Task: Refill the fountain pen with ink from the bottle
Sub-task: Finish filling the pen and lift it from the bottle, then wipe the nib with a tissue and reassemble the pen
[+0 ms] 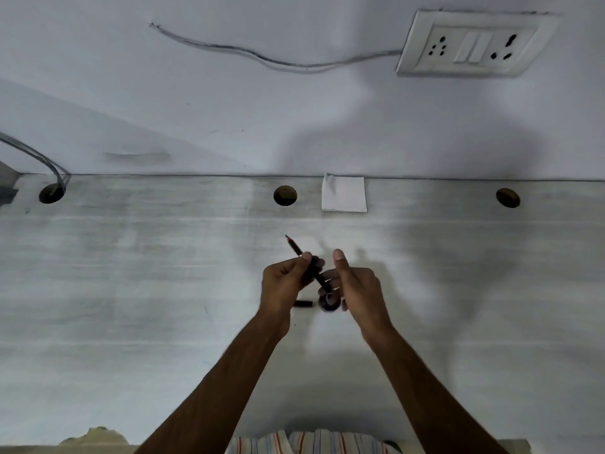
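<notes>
Your left hand (284,283) pinches the pen (306,265) at mid-barrel in a narrow grip, its tip angled up toward the desk's (131,273) back edge. Its lower end meets the bottle (328,303), which stands near the desk's middle. Your right hand (355,285) curls round the bottle, thumb raised; how firmly, you cannot tell. A cap (303,303) lies just left of the bottle. A tissue (343,194) sits at the back edge.

The right hand (355,285) hides most of the ink bottle (328,302); the pen's (306,262) lower end is blurred, perhaps inside it.
</notes>
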The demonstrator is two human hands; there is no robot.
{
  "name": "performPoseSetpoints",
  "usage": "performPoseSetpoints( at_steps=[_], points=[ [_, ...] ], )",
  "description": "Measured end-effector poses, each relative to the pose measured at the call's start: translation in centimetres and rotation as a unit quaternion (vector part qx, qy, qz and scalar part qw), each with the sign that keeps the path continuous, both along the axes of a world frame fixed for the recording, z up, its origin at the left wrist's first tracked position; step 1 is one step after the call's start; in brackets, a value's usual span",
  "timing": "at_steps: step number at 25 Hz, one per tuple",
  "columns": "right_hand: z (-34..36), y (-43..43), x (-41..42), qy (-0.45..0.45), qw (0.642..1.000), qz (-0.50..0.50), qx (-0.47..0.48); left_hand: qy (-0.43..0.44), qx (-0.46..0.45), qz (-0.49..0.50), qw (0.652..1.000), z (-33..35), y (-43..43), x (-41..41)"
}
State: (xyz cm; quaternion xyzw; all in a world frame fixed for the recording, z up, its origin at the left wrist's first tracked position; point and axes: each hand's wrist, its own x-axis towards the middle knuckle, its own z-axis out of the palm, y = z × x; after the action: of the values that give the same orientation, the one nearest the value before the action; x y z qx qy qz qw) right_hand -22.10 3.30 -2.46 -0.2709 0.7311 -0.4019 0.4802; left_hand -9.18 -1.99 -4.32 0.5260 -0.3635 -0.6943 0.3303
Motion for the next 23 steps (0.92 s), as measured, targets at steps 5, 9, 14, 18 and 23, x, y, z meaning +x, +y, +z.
performPoseSetpoints(
  at_steps=[5,9,14,18,23],
  points=[
    [-6.5,-9.1,-7.3,0.289,0.956,0.04,-0.046,-0.025,0.052,0.039,0.998,-1.6,-4.1,-0.4],
    [-11.0,-15.3,-10.4,0.443,0.875,0.185,-0.063,-0.04,0.053,0.051,0.997,-2.6,-5.7,-0.2],
    [-13.5,-18.4,-11.4,0.559,0.774,0.283,-0.097,-0.041,0.058,0.071,0.995,-3.3,-6.9,0.5],
    [-13.8,-19.2,-11.8,0.552,0.781,0.259,-0.136,-0.04,0.061,0.074,0.995,-3.6,-7.0,0.8],
    [-13.9,-19.8,-11.7,0.521,0.801,0.257,-0.143,-0.036,0.07,0.074,0.994,-3.8,-7.0,0.6]
  ],
)
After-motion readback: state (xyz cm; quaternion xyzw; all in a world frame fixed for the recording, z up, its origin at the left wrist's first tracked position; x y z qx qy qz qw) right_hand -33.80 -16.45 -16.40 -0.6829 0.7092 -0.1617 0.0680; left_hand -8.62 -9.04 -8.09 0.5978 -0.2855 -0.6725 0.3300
